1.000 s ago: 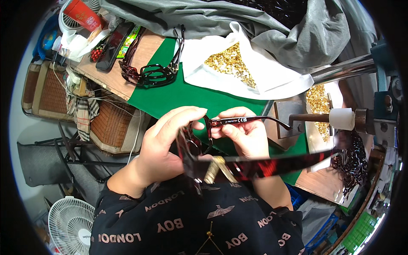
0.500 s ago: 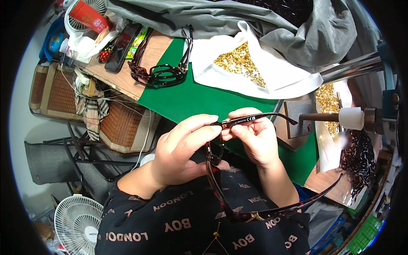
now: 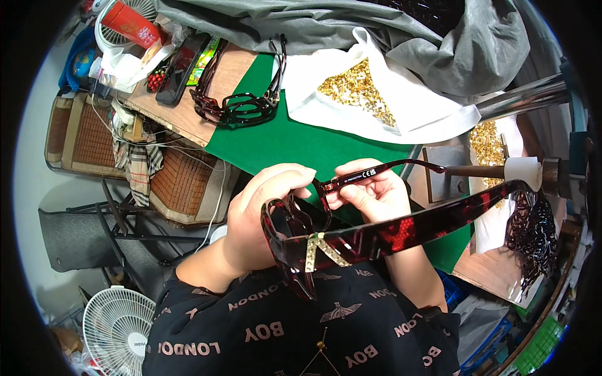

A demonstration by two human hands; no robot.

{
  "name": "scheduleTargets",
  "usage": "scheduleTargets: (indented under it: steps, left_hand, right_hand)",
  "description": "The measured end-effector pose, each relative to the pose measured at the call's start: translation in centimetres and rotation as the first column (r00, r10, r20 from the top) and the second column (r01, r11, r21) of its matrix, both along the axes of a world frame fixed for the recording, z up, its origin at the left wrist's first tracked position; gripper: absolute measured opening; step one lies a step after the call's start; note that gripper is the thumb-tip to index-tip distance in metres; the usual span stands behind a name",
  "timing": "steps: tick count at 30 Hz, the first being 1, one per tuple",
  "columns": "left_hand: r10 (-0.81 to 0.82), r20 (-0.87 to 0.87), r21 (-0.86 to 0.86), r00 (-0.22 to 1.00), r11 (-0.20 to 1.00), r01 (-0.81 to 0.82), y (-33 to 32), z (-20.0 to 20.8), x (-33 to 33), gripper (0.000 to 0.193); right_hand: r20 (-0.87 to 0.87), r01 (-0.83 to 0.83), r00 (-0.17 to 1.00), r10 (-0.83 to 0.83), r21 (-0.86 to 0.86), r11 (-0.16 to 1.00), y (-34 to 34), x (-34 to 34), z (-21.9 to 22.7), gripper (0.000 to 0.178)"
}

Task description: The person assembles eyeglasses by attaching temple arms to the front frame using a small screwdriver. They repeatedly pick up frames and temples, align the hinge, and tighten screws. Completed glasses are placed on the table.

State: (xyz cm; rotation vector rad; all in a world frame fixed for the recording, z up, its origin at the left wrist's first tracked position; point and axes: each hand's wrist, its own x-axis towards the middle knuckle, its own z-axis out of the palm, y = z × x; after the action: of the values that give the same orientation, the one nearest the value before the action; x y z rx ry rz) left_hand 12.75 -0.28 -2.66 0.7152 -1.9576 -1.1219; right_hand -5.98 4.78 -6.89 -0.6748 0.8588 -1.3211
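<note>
A dark red tortoiseshell eyeglass frame [image 3: 401, 235] is held between my two hands over the near edge of the table. My left hand [image 3: 248, 219] is closed around its front, near the hinge. My right hand [image 3: 379, 194] pinches the far temple between thumb and fingers. The near temple, broad and marked with a gold V-shaped ornament [image 3: 326, 252], swings out to the right across my right wrist. Part of the frame's front is hidden by my left fingers.
Several finished-looking eyeglass frames [image 3: 244, 109] lie at the back left of the green mat [image 3: 295, 141]. Small gold parts [image 3: 360, 94] sit on white cloth [image 3: 433, 119]. To the right, a metal rod with a white sleeve [image 3: 522, 172] juts over a metal block; dark temples [image 3: 532, 232] are heaped beside it.
The eyeglass frame has been turned in my hands. Its near temple has risen from low in front of my shirt to across my right wrist, bringing the gold ornament into view.
</note>
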Motion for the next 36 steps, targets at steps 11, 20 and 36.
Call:
scheduleTargets:
  steps: [11,20,36]
  left_hand:
    - [-0.104,0.064,0.063,0.992,0.993,0.1,-0.6,0.2,0.8,0.084]
    - [-0.145,0.17,-0.037,0.975,0.987,0.154,-0.9,0.8,1.0,0.085]
    - [-0.24,0.0,0.734,0.971,0.659,0.163,-0.4,-1.9,-1.0,0.015]
  right_hand:
    - [0.081,-0.026,0.996,0.027,-0.011,1.0,-0.1,0.1,0.9,0.024]
    - [0.09,-0.018,0.996,0.02,-0.016,1.0,0.0,0.3,0.8,0.023]
    - [-0.622,0.002,0.77,-0.146,-0.225,0.974,-0.1,-0.2,2.2,0.007]
